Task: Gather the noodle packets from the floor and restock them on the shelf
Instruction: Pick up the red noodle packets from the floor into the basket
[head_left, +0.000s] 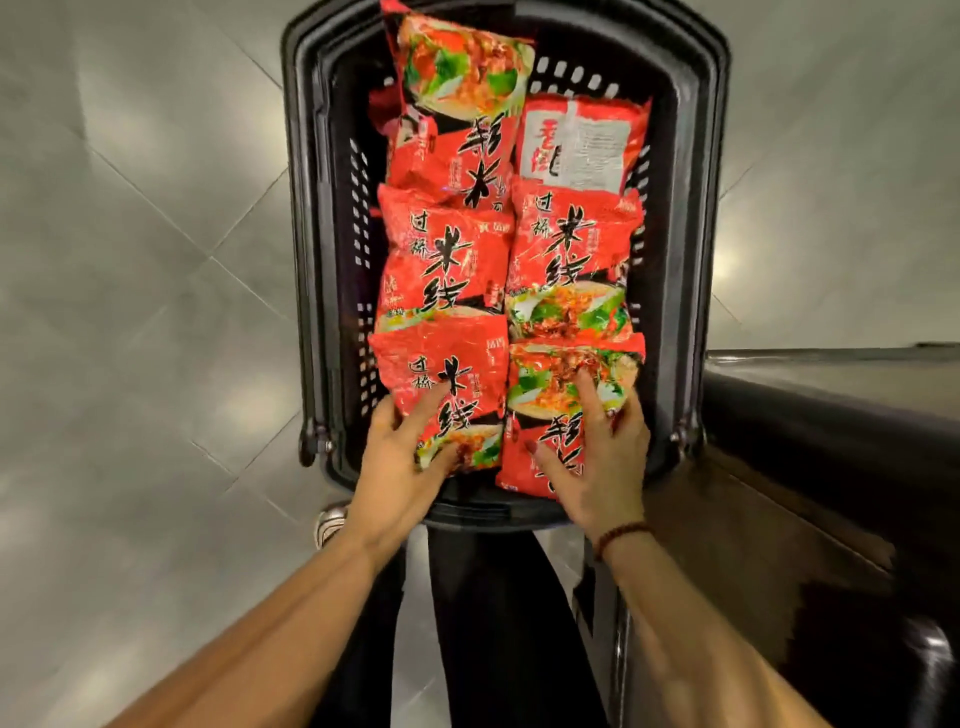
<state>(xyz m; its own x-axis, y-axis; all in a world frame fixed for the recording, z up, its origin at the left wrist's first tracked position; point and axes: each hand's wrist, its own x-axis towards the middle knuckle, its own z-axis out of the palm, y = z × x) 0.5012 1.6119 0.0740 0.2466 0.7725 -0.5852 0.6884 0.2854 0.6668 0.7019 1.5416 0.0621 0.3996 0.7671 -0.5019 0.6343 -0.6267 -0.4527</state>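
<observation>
Grey tiled floor (130, 260). On it stands a black basket (691, 208) filled with red noodle packets (447, 260) in two rows. The left hand (400, 457) rests on the nearest left packet (457, 374) and the right hand (602, 467) on the nearest right packet (556, 374), both with fingers spread flat, clasping nothing.

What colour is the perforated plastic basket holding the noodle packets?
The perforated plastic basket is black; the head view shows it best.
</observation>
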